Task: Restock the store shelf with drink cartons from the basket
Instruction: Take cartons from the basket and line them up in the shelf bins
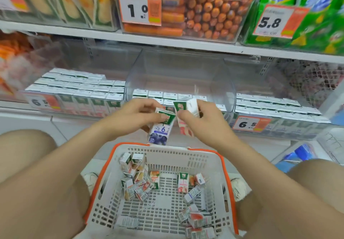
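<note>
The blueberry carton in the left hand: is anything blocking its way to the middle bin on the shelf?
Nothing visible blocks it. The blueberry carton in the left hand is just in front of the clear middle bin, whose top is open. The right hand holds a peach carton beside it, not in its way.

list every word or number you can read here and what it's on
"1.0": price tag on the sausage bin
"5.8": price tag on the green packs
"6.5": left shelf tag, partly legible
"6.5": right shelf tag
"6": blueberry carton in the left hand
"80": orange carton in the basket
All smaller print, barcodes and brand logos are too blurred to read.
</note>
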### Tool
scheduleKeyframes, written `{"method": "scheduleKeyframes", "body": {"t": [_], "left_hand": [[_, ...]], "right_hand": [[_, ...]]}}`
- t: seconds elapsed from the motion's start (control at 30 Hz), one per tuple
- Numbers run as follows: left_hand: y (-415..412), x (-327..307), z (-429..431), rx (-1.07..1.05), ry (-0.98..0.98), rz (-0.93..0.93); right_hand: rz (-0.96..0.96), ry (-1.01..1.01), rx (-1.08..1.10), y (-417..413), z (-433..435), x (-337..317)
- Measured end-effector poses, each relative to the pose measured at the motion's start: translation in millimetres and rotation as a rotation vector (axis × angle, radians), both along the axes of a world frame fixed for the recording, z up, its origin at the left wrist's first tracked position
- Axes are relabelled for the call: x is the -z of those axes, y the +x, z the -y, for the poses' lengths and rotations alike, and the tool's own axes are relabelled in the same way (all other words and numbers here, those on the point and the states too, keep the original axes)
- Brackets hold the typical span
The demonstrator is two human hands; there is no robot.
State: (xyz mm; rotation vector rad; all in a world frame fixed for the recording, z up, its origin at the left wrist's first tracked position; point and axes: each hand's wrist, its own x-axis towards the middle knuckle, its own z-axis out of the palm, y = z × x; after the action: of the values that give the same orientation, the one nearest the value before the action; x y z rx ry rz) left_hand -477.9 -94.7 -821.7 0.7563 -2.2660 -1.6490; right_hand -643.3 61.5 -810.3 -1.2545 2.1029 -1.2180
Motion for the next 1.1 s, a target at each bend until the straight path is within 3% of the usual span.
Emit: {"method": "scheduleKeyframes", "body": {"t": [0.1,0.23,0.47,0.63,0.73,0.87,1.1], "left_hand": [[8.6,-9.8,6.7,-0.102,-0.032,-0.09],[16.9,-6.1,16.9,-0.248,-0.077,-0.127],[50.2,-5.7,51.3,-0.537,-0.329,-0.145],[71.0,1.3,90.6,-0.743,-0.338,0.044],[76.2,-0.1,98.1,-0.772,-0.328,0.129],[77.6,8.8,106.8,-0.723,-0.388,0.213],[78.8,12.2,122.1,-0.674,-0.342,0.164]], "right_hand": [[0.267,-0.039,-0.018,-0.6,14.1,-7.1],[0.337,-0.171,-0.051,13.9,33.5,-4.2],[-0.032,-0.339,-0.187,48.5,66.7,-21.9],[-0.445,-0.413,-0.19,71.5,146.2,-22.5],[-0.663,-0.314,-0.181,70.4,208.2,-13.1],[-1.028,0.012,-0.132,70.5,272.4,-9.2],[-0.835,0.45,-0.312,84.6,333.1,-13.6]]}}
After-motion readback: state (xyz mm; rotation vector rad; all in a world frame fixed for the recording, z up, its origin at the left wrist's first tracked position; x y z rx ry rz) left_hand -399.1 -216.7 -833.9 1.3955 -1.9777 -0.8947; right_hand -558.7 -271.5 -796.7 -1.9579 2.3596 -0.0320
